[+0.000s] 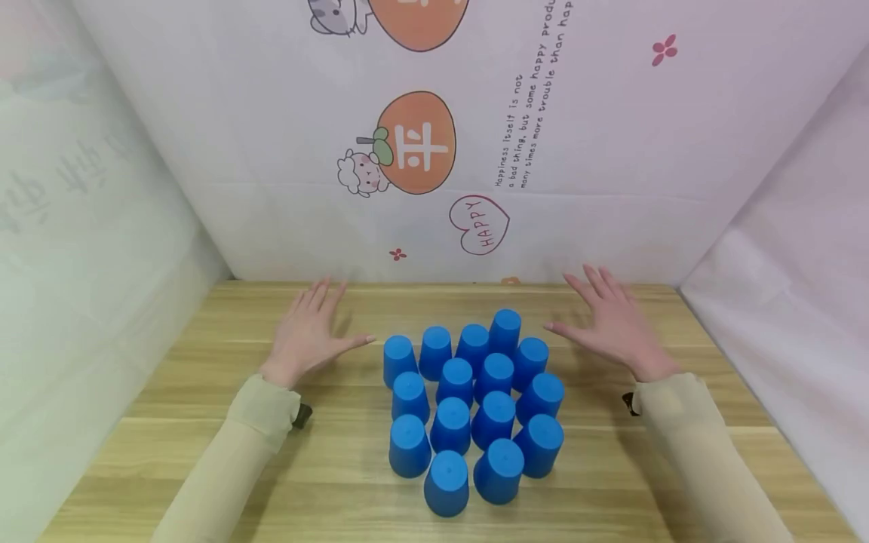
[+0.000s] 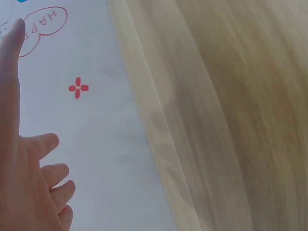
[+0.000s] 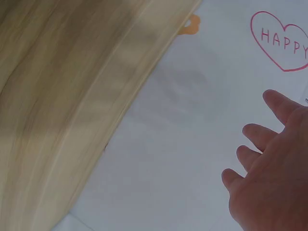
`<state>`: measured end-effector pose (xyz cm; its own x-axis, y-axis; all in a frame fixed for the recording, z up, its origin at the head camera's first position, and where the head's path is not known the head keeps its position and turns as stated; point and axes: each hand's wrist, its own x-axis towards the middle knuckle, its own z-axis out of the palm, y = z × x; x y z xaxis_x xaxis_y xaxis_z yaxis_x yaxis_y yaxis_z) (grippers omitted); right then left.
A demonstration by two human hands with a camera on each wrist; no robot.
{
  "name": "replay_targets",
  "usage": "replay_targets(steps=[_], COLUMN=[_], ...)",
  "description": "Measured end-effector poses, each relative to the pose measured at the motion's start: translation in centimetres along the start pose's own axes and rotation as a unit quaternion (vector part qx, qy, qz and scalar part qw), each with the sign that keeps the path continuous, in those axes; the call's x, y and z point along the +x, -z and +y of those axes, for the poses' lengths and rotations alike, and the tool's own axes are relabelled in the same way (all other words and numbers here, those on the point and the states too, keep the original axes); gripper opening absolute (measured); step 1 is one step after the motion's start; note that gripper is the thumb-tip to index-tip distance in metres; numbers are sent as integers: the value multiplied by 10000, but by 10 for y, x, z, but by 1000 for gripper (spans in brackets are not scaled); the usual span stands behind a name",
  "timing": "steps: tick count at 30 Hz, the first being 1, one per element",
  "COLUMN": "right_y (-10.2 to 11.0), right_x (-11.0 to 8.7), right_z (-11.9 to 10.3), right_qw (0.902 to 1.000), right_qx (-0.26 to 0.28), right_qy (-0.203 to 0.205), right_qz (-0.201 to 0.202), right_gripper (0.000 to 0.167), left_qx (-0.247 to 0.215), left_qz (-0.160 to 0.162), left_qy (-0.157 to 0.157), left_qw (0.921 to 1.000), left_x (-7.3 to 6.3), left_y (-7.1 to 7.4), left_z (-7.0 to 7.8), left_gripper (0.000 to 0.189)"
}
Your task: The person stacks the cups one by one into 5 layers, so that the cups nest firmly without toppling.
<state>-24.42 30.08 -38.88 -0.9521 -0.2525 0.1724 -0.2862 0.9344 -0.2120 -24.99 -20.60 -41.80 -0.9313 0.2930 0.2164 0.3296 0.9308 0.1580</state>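
Note:
Several blue cups (image 1: 452,426) stand upside down in a loose cluster on the wooden table (image 1: 339,483) in the head view. To the left of the cluster, my left hand (image 1: 308,332) is spread with its thumb pointing toward the back-left cup (image 1: 399,362). On the other side, my right hand (image 1: 614,328) is spread too, its thumb toward the cups at the back right. Both hands hold nothing. The left wrist view shows the left hand (image 2: 24,178) with fingers extended; in the right wrist view the right hand (image 3: 274,168) looks likewise.
A white printed cloth (image 1: 305,226) rises behind the table's back edge, with a heart drawing (image 1: 479,225) on it. White cloth walls (image 1: 808,249) enclose the left and right sides. Bare wood lies between each forearm and the cups.

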Motion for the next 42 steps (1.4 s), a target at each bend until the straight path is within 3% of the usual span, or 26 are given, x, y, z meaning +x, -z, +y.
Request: replay_targets(steps=[3,6,9,14,17,20,25,29,34,42], right_y=[0,-2,-5,-13,-20,-27,-37,-40,-42,-42], right_x=[2,3,5,9,10,11,15,17,17,19], right_z=[-4,-9,-14,-22,-27,-32,-40,-44,-47,-49], right_qw=[9981,9890,9753,9534,9435,9401,9369,9311,9254,9271], right_qx=[619,1470,2183,2993,3287,3371,3431,3563,3708,3672], right_qy=[18,-13,-83,-12,-14,-84,-30,62,126,239], right_qz=[-10,-159,-318,-386,-409,-495,-667,-782,-772,-710], right_gripper=[100,96,92,83,78,75,69,61,51,48], left_qx=[-409,-1224,-2195,-3448,-3906,-4258,-4637,-4743,-4685,-4662], left_qz=[38,-19,-57,-13,-13,-31,-140,-198,-227,-311], left_qy=[81,275,504,734,699,600,518,465,366,491], left_qw=[9991,9921,9743,9358,9179,9028,8844,8789,8824,8828], left_x=[-1,-2,-4,-9,-14,-18,-26,-28,-28,-28], left_y=[1,1,-1,-4,-8,-12,-19,-26,-32,-33], left_z=[4,10,17,31,38,46,57,64,67,69], left_gripper=[118,119,118,103,95,92,91,82,73,63])
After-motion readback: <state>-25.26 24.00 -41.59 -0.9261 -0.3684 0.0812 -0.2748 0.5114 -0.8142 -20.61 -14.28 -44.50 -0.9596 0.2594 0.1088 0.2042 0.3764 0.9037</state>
